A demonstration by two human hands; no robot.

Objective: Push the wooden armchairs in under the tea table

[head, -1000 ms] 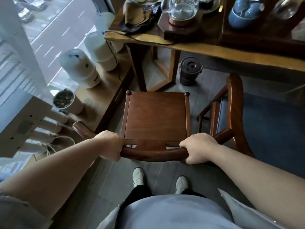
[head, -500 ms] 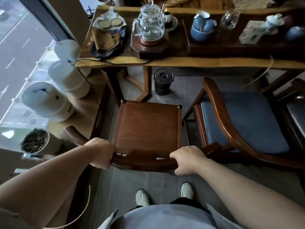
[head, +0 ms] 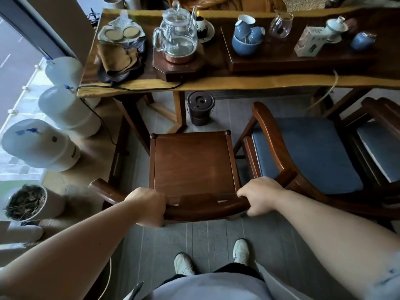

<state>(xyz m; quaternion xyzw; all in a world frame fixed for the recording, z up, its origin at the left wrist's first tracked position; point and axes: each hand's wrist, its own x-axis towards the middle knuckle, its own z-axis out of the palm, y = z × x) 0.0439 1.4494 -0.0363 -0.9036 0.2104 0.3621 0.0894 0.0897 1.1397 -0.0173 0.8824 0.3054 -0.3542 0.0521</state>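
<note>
- The left hand [head: 148, 205] is wrapped tight around the curved back rail of the wooden armchair [head: 192, 164], on the left side of the rail.
- The right hand [head: 258, 195] grips the same rail on the right side, with the fingers curled over the top.
- Both arms reach out straight from the person, and two white shoes [head: 240, 252] stand on the grey floor just behind the chair.
- This chair has a bare brown seat with no cushion. It stands on the floor in front of the tea table [head: 238, 80]. The front of the seat is near the table's edge, but the seat is not under the table.
- Just to the right is a second armchair [head: 303, 152] with a blue cushion. Its arm is close beside the right hand. It also sits out from the table.
- A third chair [head: 381, 146] shows at the far right edge, only partly in view.
- A small dark bucket with a lid [head: 200, 111] stands on the floor under the table, beyond the bare chair.
- On the table there is a glass teapot [head: 176, 36] on a dark wooden stand, a blue bowl with blue cups [head: 246, 40] in it, a clear glass [head: 280, 26], a small white box [head: 310, 41], and folded brown cloths [head: 118, 58].
- To the left, three big white water jugs [head: 41, 146] lie on a low wooden shelf by the window.
- A white pot of dry leaves [head: 28, 202] sits near the left arm.
</note>
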